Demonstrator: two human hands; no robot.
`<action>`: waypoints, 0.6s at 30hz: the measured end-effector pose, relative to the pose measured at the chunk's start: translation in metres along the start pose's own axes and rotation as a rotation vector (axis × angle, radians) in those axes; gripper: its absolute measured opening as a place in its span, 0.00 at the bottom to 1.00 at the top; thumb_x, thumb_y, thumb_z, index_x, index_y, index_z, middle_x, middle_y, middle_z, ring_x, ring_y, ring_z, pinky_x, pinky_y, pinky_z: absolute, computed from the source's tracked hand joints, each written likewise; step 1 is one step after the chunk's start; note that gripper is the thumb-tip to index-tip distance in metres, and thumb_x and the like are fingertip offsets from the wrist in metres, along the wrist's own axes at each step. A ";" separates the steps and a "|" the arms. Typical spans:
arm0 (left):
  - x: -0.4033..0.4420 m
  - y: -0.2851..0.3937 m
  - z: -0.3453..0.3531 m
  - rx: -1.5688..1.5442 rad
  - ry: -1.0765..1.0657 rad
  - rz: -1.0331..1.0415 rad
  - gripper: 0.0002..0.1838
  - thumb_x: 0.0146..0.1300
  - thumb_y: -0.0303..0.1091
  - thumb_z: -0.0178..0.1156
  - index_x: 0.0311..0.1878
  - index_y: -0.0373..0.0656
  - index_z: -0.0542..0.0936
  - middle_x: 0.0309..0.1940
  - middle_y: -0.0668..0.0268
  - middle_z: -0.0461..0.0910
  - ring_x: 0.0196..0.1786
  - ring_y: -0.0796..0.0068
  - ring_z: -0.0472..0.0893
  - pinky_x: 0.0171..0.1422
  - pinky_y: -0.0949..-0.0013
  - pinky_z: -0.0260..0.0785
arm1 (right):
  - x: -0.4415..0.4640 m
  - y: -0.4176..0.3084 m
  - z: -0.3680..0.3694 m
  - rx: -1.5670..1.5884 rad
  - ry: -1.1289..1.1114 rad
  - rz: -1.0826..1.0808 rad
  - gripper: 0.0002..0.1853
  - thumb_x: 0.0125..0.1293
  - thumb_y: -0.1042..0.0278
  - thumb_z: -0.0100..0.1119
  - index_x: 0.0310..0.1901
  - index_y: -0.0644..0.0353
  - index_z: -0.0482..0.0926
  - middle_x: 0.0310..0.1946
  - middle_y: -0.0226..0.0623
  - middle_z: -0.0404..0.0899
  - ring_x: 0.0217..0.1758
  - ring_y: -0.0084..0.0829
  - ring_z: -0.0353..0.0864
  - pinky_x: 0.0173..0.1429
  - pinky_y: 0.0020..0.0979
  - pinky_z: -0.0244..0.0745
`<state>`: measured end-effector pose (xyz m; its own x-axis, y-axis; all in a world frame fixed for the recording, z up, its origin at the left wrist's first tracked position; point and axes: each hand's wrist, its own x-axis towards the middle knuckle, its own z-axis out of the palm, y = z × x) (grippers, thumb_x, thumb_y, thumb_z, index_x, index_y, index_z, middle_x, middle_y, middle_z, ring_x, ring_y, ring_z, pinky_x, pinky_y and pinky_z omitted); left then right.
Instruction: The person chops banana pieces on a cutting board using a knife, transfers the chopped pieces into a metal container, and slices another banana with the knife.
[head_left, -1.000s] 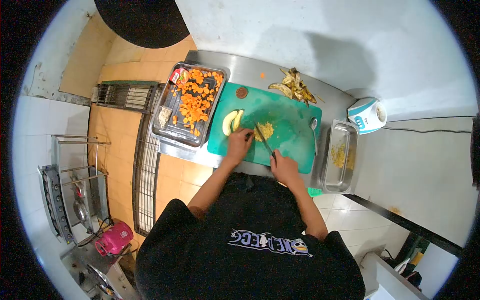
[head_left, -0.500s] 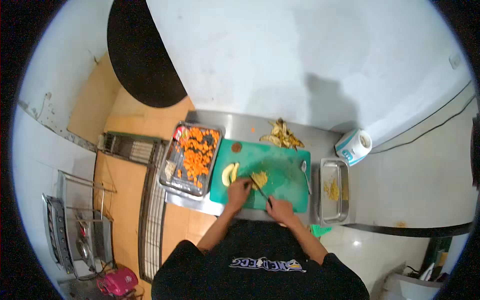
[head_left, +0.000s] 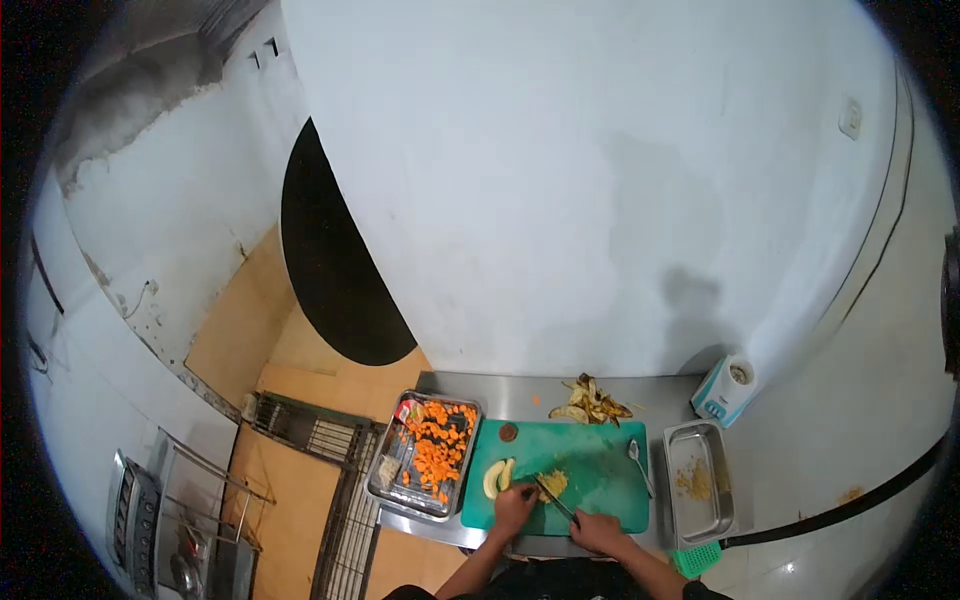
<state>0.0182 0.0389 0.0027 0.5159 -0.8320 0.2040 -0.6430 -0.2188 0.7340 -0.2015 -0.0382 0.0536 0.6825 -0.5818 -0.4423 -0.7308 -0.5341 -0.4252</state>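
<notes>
My right hand is closed around the handle of a knife, whose dark blade points up and left over the green cutting board. The blade's tip end meets a small heap of chopped yellow banana. Beside that tip, my left hand has its fingers curled together; whatever they hold is hidden. Two peeled banana pieces lie just above the left hand. A round brown item sits near the board's upper left, and a spoon rests along its right side.
Left of the board stands a metal tray with orange chunks and a red packet. Banana peels lie behind the board. To the right are a steel pan with yellow bits and a white-and-blue container. A wall rises behind.
My view has tilted up, so the counter sits lower in the picture and more wall shows. Both hands stay at about the same place on the board, the knife still in the right.
</notes>
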 end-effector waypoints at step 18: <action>-0.003 0.002 0.003 0.013 -0.034 -0.115 0.10 0.62 0.40 0.71 0.42 0.47 0.91 0.35 0.59 0.89 0.35 0.55 0.89 0.40 0.56 0.80 | -0.012 -0.015 -0.026 -0.031 -0.049 -0.026 0.21 0.77 0.47 0.47 0.54 0.57 0.76 0.33 0.47 0.84 0.39 0.54 0.84 0.45 0.59 0.75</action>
<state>0.0142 0.0391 0.0014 0.5676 -0.8176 0.0967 -0.5880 -0.3204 0.7427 -0.1991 -0.0389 0.0856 0.7005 -0.5375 -0.4695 -0.7122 -0.5680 -0.4124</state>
